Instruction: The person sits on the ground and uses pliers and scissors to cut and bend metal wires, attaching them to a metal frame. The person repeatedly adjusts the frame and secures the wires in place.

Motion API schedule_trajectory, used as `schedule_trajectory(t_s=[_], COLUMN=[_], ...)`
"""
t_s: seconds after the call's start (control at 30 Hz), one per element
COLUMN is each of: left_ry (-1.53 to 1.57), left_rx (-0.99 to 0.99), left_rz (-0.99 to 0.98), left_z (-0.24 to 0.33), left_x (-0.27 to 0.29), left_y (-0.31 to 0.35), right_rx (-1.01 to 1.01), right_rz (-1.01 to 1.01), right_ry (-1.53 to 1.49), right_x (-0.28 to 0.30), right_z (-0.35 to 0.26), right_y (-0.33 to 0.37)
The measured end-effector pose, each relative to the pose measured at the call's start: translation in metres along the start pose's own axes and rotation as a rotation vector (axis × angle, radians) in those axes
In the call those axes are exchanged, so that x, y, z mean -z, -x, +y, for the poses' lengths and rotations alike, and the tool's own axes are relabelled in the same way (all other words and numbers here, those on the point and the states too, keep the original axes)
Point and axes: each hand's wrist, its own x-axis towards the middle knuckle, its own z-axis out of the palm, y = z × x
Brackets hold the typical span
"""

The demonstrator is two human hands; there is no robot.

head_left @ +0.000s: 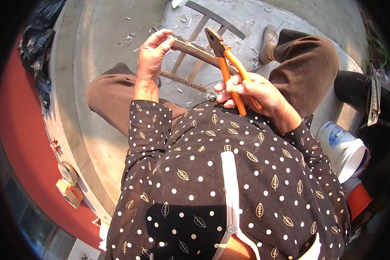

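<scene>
A sunlit grey concrete floor (102, 56) spreads beneath a seated person, with a red surface (17, 108) curving down the far left. The person wears a dark dotted, leaf-patterned top (195, 173) and brown ribbed trousers (310, 58), knees spread wide. A wooden frame (216, 18) of rails and slats is between the knees, beyond the lap. At the right stand a white bucket (336, 134) and a red one; a black plastic bag (37, 43) hangs at upper left. The frame's nearer bar (195, 51) runs crosswise, sloping from upper left down to the right. The left hand (151, 56) is nearer its left end, thumb and forefinger together there; whether they grasp the wood or only touch it, I cannot tell. The right hand (262, 93), closer to the body, has its fingers wrapped around the orange handles of pliers (224, 67). These point away from the person, leaning slightly left, and cross in front of the bar; contact between them cannot be made out. Smallest are pale curled scraps (128, 38), scattered on the concrete.
</scene>
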Motion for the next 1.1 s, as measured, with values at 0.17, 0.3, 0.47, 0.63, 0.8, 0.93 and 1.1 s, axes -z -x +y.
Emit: schedule_trajectory(t_s=[0.17, 0.3, 0.47, 0.63, 0.8, 0.93, 1.1], left_ry=[-0.099, -0.085, -0.053, -0.028, -0.082, -0.087, -0.105], left_rx=[0.054, 0.090, 0.085, 0.075, 0.088, 0.084, 0.066], left_rz=[0.046, 0.051, 0.049, 0.042, 0.034, 0.043, 0.036], left_z=[-0.016, -0.021, -0.027, -0.031, -0.029, -0.029, -0.026], left_x=[0.001, 0.007, 0.010, 0.008, 0.007, 0.005, 0.001], left_y=[0.011, 0.021, 0.022, 0.025, 0.023, 0.022, 0.020], right_rx=[-0.154, -0.132, -0.227, -0.235, -0.199, 0.131, 0.172], right_rz=[0.202, 0.077, 0.019, 0.062, 0.028, 0.243, 0.370], right_ry=[0.615, 0.689, 0.639, 0.584, 0.623, 1.300, 1.310], right_x=[0.015, 0.031, 0.031, 0.021, 0.027, 0.025, 0.028], right_z=[-0.015, -0.006, -0.015, -0.018, -0.013, -0.010, -0.012], right_y=[-0.015, -0.015, -0.025, -0.036, -0.045, -0.039, -0.028])
